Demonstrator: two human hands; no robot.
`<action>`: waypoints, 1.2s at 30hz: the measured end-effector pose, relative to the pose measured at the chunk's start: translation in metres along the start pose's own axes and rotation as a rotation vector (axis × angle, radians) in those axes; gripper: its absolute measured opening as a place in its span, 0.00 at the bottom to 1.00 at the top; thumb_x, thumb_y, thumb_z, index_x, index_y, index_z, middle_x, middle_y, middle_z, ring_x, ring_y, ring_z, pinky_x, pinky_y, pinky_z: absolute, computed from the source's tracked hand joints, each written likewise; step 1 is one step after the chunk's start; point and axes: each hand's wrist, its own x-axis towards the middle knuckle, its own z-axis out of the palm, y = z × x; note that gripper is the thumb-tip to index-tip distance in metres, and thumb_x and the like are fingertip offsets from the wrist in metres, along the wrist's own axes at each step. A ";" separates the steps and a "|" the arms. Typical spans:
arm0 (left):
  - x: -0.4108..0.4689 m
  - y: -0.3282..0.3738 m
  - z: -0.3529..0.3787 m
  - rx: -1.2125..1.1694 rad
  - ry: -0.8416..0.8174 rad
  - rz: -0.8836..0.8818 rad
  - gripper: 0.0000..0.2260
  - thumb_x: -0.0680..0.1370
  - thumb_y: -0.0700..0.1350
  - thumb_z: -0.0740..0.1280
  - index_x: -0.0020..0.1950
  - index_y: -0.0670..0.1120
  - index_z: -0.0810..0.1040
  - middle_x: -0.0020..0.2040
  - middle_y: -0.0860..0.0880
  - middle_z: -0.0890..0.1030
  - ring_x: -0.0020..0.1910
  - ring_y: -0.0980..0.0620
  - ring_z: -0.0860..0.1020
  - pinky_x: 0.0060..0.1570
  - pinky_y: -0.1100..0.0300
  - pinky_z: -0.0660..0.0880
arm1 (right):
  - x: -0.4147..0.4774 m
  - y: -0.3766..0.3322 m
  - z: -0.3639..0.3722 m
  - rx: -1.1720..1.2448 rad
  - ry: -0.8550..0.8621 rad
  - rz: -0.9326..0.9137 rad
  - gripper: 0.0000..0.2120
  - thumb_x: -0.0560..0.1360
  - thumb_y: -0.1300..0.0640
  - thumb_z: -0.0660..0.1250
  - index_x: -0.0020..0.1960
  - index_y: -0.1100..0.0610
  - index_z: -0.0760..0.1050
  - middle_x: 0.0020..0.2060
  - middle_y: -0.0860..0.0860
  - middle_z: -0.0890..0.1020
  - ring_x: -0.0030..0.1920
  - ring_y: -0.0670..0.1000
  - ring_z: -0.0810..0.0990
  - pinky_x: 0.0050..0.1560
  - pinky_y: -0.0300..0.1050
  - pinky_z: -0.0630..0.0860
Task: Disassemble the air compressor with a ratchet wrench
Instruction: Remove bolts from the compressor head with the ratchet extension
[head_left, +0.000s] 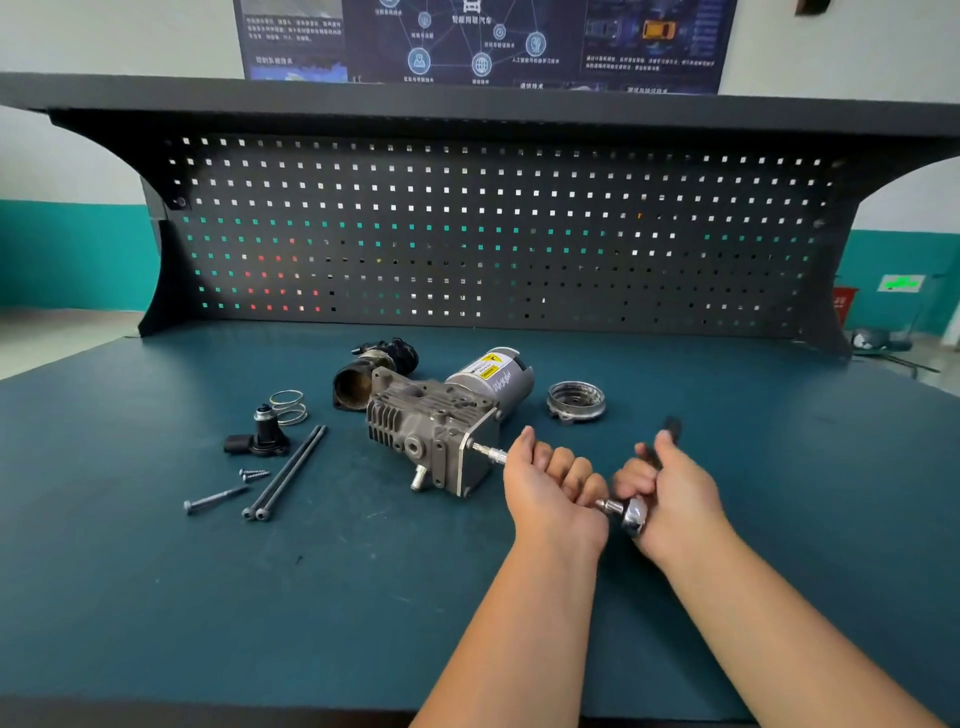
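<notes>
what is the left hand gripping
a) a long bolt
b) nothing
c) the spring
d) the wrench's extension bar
d: the left hand curls round the extension bar that runs into the compressor, while the right hand holds the wrench by its handle.

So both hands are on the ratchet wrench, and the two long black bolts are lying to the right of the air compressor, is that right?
Not quite. In the head view the two long black bolts lie to the left of the air compressor, not the right. Both hands are on the ratchet wrench: the left hand grips its extension, the right hand its handle.
</notes>
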 end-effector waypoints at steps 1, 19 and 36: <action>0.000 0.000 -0.001 -0.005 0.003 0.003 0.24 0.78 0.47 0.60 0.23 0.48 0.59 0.21 0.53 0.55 0.16 0.55 0.53 0.18 0.66 0.49 | -0.003 0.002 0.005 -0.115 -0.023 -0.192 0.16 0.81 0.48 0.55 0.37 0.56 0.64 0.18 0.45 0.61 0.17 0.44 0.58 0.19 0.34 0.58; -0.003 0.010 -0.006 0.102 -0.009 -0.035 0.22 0.80 0.48 0.55 0.27 0.48 0.58 0.21 0.53 0.55 0.16 0.55 0.52 0.17 0.67 0.48 | -0.020 0.010 0.001 0.174 0.053 0.051 0.19 0.82 0.49 0.53 0.36 0.58 0.64 0.16 0.48 0.61 0.14 0.45 0.59 0.18 0.30 0.59; -0.017 0.039 -0.028 0.114 -0.112 -0.032 0.22 0.81 0.54 0.57 0.29 0.47 0.61 0.20 0.53 0.57 0.15 0.58 0.54 0.14 0.68 0.50 | -0.070 0.058 0.001 -0.722 -0.229 -1.069 0.16 0.78 0.40 0.50 0.44 0.47 0.71 0.35 0.39 0.77 0.36 0.42 0.74 0.38 0.39 0.72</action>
